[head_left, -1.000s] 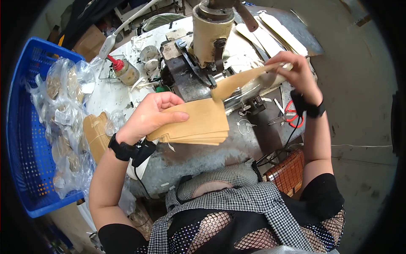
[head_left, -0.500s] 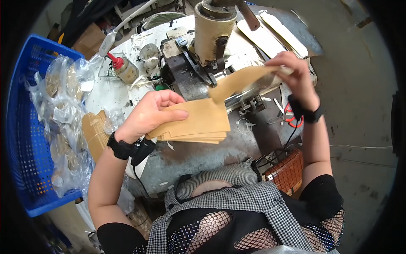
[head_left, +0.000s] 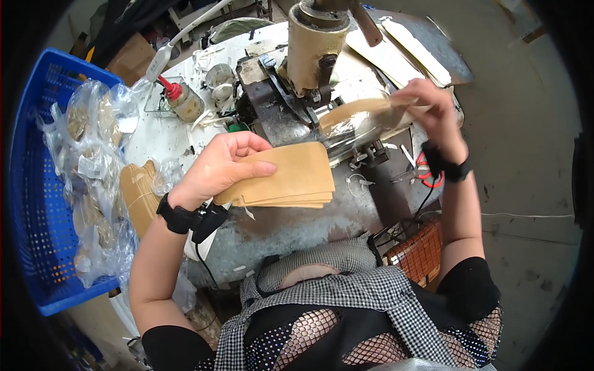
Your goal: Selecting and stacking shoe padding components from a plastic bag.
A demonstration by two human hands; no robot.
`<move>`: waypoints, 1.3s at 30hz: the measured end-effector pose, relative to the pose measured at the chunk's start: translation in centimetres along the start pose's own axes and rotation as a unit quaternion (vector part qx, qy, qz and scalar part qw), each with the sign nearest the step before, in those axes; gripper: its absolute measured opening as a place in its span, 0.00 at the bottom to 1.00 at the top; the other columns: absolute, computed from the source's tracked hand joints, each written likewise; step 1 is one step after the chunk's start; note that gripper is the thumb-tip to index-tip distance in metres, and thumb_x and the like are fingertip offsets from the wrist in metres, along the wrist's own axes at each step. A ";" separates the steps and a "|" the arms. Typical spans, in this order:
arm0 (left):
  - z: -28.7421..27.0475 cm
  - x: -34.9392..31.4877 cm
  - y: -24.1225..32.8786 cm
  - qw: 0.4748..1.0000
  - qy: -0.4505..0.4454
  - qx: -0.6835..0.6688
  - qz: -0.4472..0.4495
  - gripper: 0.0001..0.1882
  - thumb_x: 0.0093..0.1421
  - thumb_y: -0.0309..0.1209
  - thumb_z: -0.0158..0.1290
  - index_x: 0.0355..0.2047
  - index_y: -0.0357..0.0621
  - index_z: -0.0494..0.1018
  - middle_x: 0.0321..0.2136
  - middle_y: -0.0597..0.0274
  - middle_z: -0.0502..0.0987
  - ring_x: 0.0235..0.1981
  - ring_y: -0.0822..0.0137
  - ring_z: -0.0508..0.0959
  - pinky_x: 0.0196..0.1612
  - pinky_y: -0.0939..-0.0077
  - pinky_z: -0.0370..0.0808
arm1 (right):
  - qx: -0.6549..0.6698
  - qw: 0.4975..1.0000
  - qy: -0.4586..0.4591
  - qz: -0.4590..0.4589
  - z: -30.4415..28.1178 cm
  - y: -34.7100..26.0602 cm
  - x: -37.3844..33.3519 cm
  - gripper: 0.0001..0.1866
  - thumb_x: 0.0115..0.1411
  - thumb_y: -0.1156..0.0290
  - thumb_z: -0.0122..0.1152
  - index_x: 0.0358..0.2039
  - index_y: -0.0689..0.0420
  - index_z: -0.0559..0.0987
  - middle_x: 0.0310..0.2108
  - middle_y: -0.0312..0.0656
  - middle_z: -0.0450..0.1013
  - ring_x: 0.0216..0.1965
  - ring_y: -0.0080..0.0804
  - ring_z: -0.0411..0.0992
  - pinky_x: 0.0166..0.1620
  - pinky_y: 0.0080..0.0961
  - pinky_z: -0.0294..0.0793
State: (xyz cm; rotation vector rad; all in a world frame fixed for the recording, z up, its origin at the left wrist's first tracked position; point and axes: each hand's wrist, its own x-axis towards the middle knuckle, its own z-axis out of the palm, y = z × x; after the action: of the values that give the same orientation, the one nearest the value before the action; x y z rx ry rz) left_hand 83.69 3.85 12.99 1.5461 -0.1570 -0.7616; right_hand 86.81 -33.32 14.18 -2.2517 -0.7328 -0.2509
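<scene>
A stack of thin, flat tan pieces [head_left: 291,170] with rounded corners is gripped in my left hand [head_left: 219,167], thumb on top and fingers beneath. My right hand [head_left: 436,111], slightly blurred, pinches the right end of a single tan piece [head_left: 356,113]. Something clear and shiny, like plastic film [head_left: 359,130], shows along its near side; whether it is attached cannot be made out. That piece is held apart from the stack, in front of the sewing machine [head_left: 315,52].
At the left stands a blue basket [head_left: 46,185] of clear bags [head_left: 93,167]. A tied tan bundle [head_left: 139,191] lies beside it. Behind are a red-capped bottle [head_left: 184,102] and a glass jar [head_left: 219,77]. Red-handled scissors [head_left: 424,173] lie right; long pale pieces [head_left: 414,49] lie behind the machine.
The single tan piece has come away from the stack's far right corner and swung toward the machine. My right hand moved slightly; my left hand stays put on the stack.
</scene>
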 end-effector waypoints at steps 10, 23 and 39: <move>-0.2 0.6 -0.2 0.999 0.033 0.000 -0.012 0.12 0.54 0.30 0.60 0.33 0.35 0.73 0.28 0.65 0.78 0.27 0.81 0.75 0.32 0.87 0.72 | -0.195 0.975 -0.019 -0.101 4.4 -1.0 -0.4 0.41 0.35 0.67 0.74 0.54 0.49 0.69 0.52 0.47 0.63 0.53 0.48 0.61 0.54 0.41 0.64; -0.5 -0.1 0.1 0.999 0.026 0.024 -0.010 0.12 0.55 0.30 0.59 0.35 0.35 0.73 0.28 0.65 0.78 0.26 0.80 0.76 0.32 0.87 0.72 | -0.368 0.911 0.185 0.026 -2.2 3.4 0.5 0.31 0.43 0.61 0.72 0.46 0.60 0.73 0.39 0.46 0.72 0.41 0.39 0.70 0.44 0.32 0.69; -0.7 0.0 0.2 1.000 0.025 0.015 -0.008 0.11 0.55 0.30 0.59 0.33 0.35 0.74 0.26 0.64 0.78 0.25 0.81 0.76 0.29 0.88 0.72 | -0.364 0.921 0.134 -0.022 -1.7 1.1 1.4 0.29 0.42 0.67 0.71 0.47 0.56 0.74 0.41 0.46 0.71 0.43 0.44 0.69 0.45 0.34 0.70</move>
State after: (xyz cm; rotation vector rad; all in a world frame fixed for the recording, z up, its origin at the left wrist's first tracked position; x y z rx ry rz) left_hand 84.13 4.39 13.13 1.5956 -0.1207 -0.7346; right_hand 88.62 -34.56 15.29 -2.8027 -0.5977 -0.9700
